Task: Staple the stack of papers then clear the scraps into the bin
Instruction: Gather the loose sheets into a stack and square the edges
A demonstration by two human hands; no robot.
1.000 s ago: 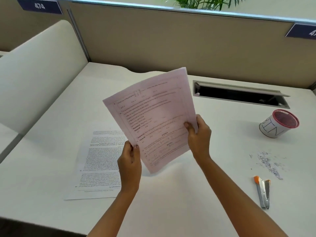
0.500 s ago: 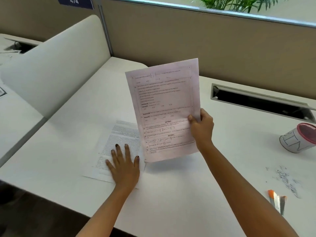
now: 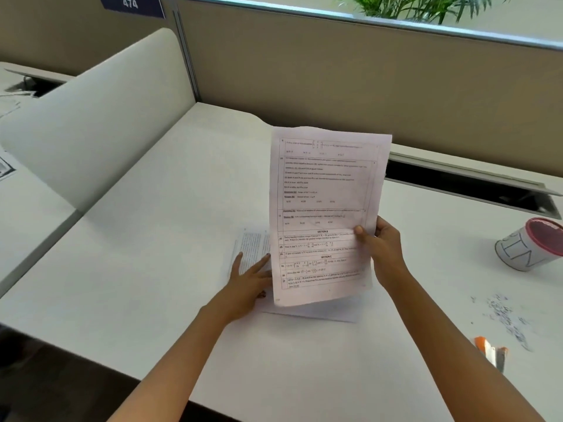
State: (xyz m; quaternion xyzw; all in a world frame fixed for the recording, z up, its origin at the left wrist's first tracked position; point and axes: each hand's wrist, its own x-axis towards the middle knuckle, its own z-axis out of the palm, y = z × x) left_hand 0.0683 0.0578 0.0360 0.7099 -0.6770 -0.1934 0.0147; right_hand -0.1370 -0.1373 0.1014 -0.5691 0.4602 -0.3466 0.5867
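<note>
My right hand (image 3: 384, 252) grips the right edge of a printed sheet of paper (image 3: 326, 190) and holds it upright above the white desk (image 3: 152, 269). My left hand (image 3: 249, 277) lies flat, fingers spread, on a second printed sheet (image 3: 251, 249) that rests on the desk, largely hidden behind the held sheet. A pile of small paper scraps (image 3: 507, 318) lies at the right. An orange and grey stapler (image 3: 492, 353) sits near the desk's front right. A small white bin (image 3: 530, 243) with a red rim lies tipped at the far right.
A beige partition wall (image 3: 335, 74) closes the back of the desk, and a white curved divider (image 3: 97, 126) the left. A cable slot with a raised lid (image 3: 475, 185) lies behind the held sheet. A plant (image 3: 417, 7) shows above the partition.
My left hand let go of the held sheet and came down flat on the sheet on the desk. That sheet now lies under the held one. The view shifted left.
</note>
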